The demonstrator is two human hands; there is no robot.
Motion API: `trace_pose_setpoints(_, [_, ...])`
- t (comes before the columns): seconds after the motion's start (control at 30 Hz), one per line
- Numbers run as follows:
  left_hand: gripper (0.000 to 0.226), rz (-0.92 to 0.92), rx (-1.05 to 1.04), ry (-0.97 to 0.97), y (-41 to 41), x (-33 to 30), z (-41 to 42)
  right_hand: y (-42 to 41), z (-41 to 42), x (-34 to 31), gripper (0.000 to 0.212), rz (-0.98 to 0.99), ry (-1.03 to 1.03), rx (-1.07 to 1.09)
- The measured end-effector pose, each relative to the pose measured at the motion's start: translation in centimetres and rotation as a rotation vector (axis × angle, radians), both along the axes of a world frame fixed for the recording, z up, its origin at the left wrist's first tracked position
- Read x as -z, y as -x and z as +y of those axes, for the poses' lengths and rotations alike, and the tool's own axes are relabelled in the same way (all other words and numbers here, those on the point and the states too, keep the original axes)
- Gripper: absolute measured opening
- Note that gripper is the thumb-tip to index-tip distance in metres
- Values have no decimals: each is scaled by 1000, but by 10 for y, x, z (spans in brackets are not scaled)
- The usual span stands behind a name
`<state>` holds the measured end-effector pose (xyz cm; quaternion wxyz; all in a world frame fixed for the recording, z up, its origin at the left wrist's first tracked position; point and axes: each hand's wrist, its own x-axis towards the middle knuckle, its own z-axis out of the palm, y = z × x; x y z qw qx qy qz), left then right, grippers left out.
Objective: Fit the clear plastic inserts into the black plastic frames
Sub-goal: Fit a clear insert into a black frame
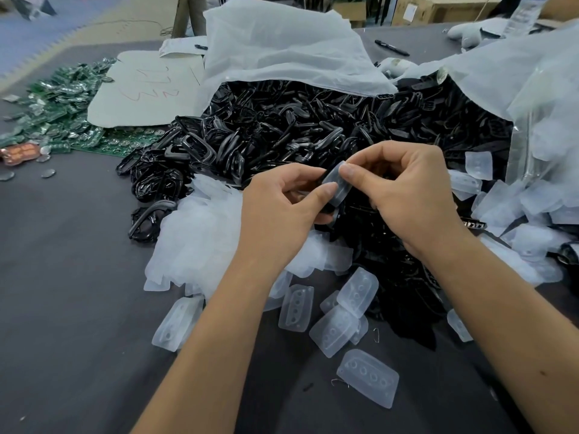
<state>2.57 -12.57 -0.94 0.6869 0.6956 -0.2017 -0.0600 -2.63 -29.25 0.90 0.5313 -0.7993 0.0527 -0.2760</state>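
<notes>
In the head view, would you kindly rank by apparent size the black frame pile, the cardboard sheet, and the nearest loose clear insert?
1. black frame pile
2. cardboard sheet
3. nearest clear insert, though closeness to the camera enlarges it.

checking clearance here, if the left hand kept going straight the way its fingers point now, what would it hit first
Probably the right hand: the left hand points up and right at it, with the clear insert pinched between them. Depth is hard to judge from this single view.
</notes>
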Motion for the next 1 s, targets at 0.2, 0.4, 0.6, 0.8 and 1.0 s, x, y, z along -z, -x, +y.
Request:
trace_pose_setpoints(0.2, [19, -2, 18, 16, 0, 0, 0, 0, 2, 0, 9, 3, -25, 29])
trace_pose_setpoints(0.4, [17, -12, 26, 22, 1, 0, 0, -1, 6, 1, 13, -10, -33, 72])
trace_pose_setpoints(0.6, [13, -26, 31, 16, 1, -2, 0, 0, 11, 1, 12, -36, 11, 130])
trace_pose_setpoints(0.8, [13, -28, 37, 9, 3, -2, 0, 0, 11, 2, 13, -15, 32, 150])
trace_pose_setpoints(1.0, [13, -56, 22, -46, 1, -2, 2, 0, 6, 3, 17, 81, -58, 87])
